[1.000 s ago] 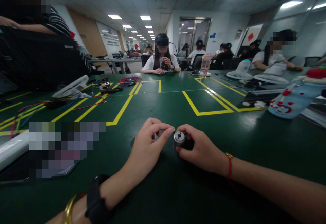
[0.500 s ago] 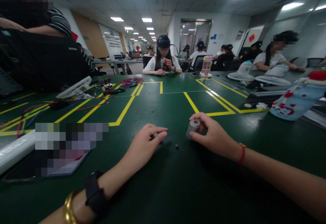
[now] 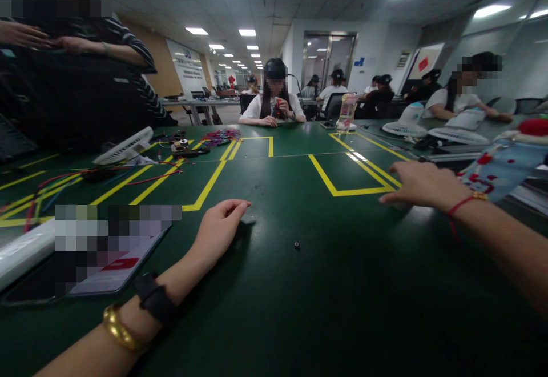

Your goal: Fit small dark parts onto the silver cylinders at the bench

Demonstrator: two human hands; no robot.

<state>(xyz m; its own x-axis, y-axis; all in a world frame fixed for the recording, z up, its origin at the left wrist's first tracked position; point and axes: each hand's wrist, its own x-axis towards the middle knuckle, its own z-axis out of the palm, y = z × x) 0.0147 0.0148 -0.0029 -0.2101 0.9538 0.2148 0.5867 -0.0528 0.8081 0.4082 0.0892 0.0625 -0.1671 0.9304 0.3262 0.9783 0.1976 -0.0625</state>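
On the green table lies a tiny dark cylinder with a hole in its top, between my hands and touched by neither. My left hand is over the table to its left, thumb and index finger pinched together; anything between the fingertips is too small to make out. Farther right, my right hand is stretched toward the blue bottle, its thumb and fingers apart. The grey cylinder seen before is not visible now.
A phone and a white object lie at the left. Behind them are wires and a small white fan. More fans stand back right. One person sits opposite; another stands at the left.
My right hand has moved right, and the grey cylinder it held is out of sight. My left hand has drawn back left and its fingertips have closed. The standing person's hands shifted.
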